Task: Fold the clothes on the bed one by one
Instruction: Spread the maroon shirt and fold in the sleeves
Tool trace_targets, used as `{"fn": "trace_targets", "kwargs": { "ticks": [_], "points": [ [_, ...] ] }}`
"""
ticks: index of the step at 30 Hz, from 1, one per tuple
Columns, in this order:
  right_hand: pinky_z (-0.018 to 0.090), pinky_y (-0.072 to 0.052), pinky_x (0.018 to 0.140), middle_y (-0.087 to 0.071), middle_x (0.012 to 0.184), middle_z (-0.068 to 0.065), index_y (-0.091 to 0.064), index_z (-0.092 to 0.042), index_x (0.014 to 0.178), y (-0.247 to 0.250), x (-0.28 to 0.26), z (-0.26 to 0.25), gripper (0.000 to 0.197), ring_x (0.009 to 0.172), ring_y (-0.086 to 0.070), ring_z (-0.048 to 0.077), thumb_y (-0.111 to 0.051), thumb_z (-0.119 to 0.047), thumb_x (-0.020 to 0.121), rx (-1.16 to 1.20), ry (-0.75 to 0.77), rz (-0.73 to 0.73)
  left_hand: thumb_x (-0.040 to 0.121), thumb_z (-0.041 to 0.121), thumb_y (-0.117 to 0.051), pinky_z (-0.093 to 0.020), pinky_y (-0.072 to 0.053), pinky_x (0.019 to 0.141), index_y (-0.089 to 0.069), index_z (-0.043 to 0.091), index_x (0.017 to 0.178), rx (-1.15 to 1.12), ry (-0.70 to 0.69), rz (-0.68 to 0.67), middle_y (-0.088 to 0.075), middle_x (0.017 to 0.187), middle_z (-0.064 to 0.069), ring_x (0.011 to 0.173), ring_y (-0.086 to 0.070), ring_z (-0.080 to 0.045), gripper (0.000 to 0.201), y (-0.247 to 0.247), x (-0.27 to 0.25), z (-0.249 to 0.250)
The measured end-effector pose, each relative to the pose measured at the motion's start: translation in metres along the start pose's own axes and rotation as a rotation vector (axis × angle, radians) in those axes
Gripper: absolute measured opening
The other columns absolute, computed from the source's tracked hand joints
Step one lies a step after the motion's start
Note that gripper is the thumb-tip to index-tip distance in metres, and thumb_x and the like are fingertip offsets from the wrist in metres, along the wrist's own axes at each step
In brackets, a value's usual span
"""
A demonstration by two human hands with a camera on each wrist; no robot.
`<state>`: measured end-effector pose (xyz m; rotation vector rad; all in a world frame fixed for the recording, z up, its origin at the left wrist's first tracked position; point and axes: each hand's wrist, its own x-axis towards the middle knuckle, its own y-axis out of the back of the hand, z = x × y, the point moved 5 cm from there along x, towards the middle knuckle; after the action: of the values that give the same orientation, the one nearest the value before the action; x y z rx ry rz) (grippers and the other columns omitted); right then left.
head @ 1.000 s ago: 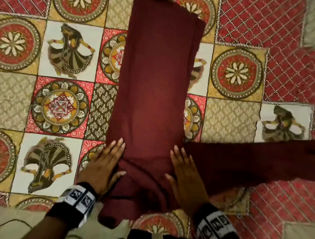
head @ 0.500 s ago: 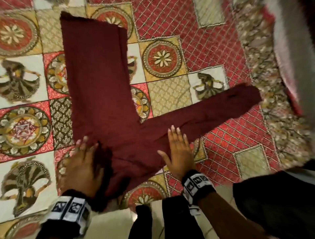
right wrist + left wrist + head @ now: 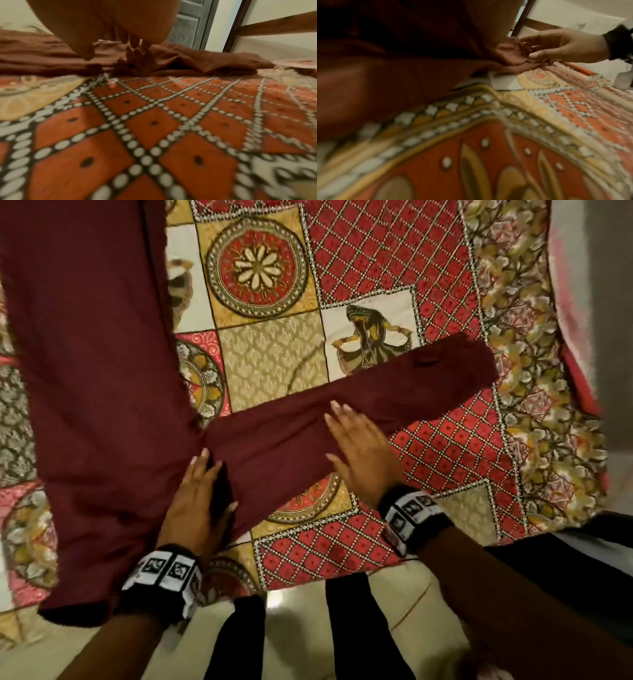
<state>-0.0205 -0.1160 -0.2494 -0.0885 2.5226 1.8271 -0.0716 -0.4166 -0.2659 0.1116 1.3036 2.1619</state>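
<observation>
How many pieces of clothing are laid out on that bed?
1 in view: a maroon garment spread across the patterned bedspread, its sleeve stretching right under the right hand. The left hand rests by the armpit. Others may lie outside the pictures.

One maroon garment point(image 3: 102, 405) is present, lying flat on one patterned bedspread point(image 3: 394, 285), with one sleeve point(image 3: 359, 405) extended sideways from the body of the garment. Two hands are counted, a left hand point(image 3: 195, 508) and a right hand point(image 3: 363, 450), both at the sleeve. Two wrist bands are counted, one behind each hand.
</observation>
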Motion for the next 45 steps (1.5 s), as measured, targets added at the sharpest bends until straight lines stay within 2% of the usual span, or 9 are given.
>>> {"fn": "trace_targets", "kwargs": {
  "ticks": [5,17,21,25,34,37,40,42,45],
  "points": [
    [0.049,-0.05,0.087,-0.063,0.126,0.014,-0.072,-0.013,0.119,0.025,-0.041,0.059,0.037,0.105,-0.058,0.034,-0.072,-0.019,0.082,0.039,-0.098,0.09,0.079,0.055,-0.062,-0.04,-0.047,0.076,-0.065,0.019,0.102,0.117,-0.107,0.001,-0.059,0.101,-0.008,0.087,-0.054,-0.032,0.042,0.002,-0.002,0.054],
    [0.039,-0.045,0.07,-0.068,0.098,0.004,-0.076,-0.019,0.087,0.03,-0.016,0.07,0.023,0.085,-0.052,0.029,-0.059,-0.033,0.093,0.092,0.096,0.075,0.082,0.068,-0.054,-0.028,-0.039,0.071,-0.071,0.016,0.075,-0.099,-0.097,-0.044,-0.062,0.079,0.0,0.081,-0.047,-0.017,0.055,-0.005,0.008,0.047],
    [0.038,-0.044,0.07,-0.07,0.098,0.003,-0.075,-0.016,0.087,0.037,-0.03,0.065,0.025,0.089,-0.051,0.025,-0.055,-0.028,0.094,0.102,0.136,0.069,0.089,0.07,-0.043,-0.029,-0.039,0.071,-0.069,0.016,0.078,-0.065,-0.144,-0.062,-0.061,0.082,0.0,0.085,-0.047,-0.019,0.061,-0.005,0.004,0.053],
    [0.04,-0.044,0.075,-0.075,0.104,0.004,-0.074,-0.01,0.093,0.029,-0.037,0.058,0.023,0.093,-0.062,0.028,-0.054,-0.022,0.093,0.073,0.194,0.086,0.081,0.039,-0.052,-0.038,-0.047,0.068,-0.057,0.028,0.09,-0.003,-0.094,-0.042,-0.066,0.082,-0.002,0.081,-0.057,-0.025,0.014,-0.013,-0.001,0.053],
    [0.036,-0.049,0.068,-0.07,0.079,0.006,-0.076,-0.011,0.095,0.04,-0.024,0.054,0.03,0.081,-0.054,0.021,-0.053,-0.023,0.081,0.074,0.157,0.044,0.076,0.052,-0.061,-0.025,-0.039,0.069,-0.073,0.016,0.092,-0.082,0.0,-0.044,-0.063,0.073,0.002,0.078,-0.046,-0.011,0.042,-0.012,0.0,0.054],
    [0.037,-0.049,0.077,-0.073,0.087,0.007,-0.076,-0.011,0.103,0.049,-0.019,0.028,0.032,0.091,-0.061,0.022,-0.057,-0.028,0.083,0.091,0.135,0.114,0.083,0.05,-0.062,-0.036,-0.048,0.073,-0.074,0.016,0.093,-0.018,-0.062,0.033,-0.064,0.082,-0.003,0.082,-0.05,-0.02,0.038,-0.007,0.006,0.061],
    [0.042,-0.043,0.108,-0.063,0.138,0.008,-0.063,-0.009,0.134,0.007,0.004,-0.032,0.043,0.131,-0.055,0.027,-0.055,-0.022,0.094,0.008,0.27,-0.016,0.095,0.041,-0.055,-0.045,-0.048,0.088,-0.069,0.011,0.119,0.057,-0.049,0.161,-0.063,0.12,-0.013,0.106,-0.055,-0.035,0.041,-0.004,0.026,0.071],
    [0.041,-0.024,0.123,-0.038,0.16,0.01,-0.043,-0.008,0.151,-0.029,0.019,-0.057,0.052,0.15,-0.031,0.026,-0.049,-0.024,0.102,-0.039,0.302,-0.152,0.096,0.048,-0.049,-0.047,-0.033,0.112,-0.046,0.009,0.146,0.125,-0.017,0.074,-0.043,0.152,-0.011,0.139,-0.04,-0.032,0.064,-0.018,0.04,0.066],
    [0.044,-0.01,0.126,-0.019,0.168,0.005,-0.025,-0.014,0.16,-0.044,0.028,-0.04,0.066,0.156,-0.014,0.023,-0.039,-0.047,0.105,-0.09,0.232,-0.209,0.088,0.07,-0.043,-0.047,-0.01,0.122,-0.015,0.014,0.159,0.204,0.11,-0.081,-0.01,0.167,0.0,0.153,-0.01,-0.021,0.095,-0.032,0.049,0.048]
  ]
}}
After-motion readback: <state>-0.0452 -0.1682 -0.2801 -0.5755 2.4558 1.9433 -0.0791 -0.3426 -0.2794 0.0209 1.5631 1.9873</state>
